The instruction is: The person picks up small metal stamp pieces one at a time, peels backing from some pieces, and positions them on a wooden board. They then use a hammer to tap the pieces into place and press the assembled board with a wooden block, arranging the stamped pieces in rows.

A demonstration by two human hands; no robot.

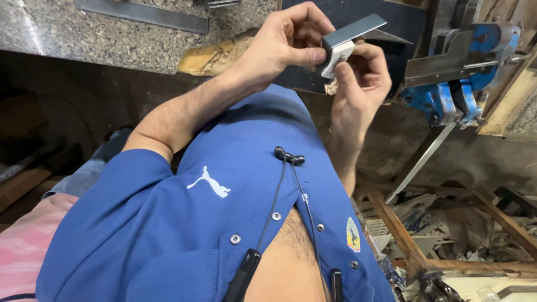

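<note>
Both of my hands are raised in front of my blue shirt [224, 223]. My left hand [282, 42] pinches a short flat grey metal section [353, 29] between thumb and fingers. A small white plastic piece [337, 56] sits at the section's near end. My right hand [361, 78] comes up from below, its thumb and fingertips pressed on that white piece. The fingers hide part of the white piece.
A blue bench vise [456, 89] with a steel handle stands just right of my hands. A speckled stone worktop [100, 36] with a flat metal bar [142, 14] lies at the top left. Wooden frames and paper scraps [447, 229] fill the lower right. A black earphone cord [288, 168] hangs on my chest.
</note>
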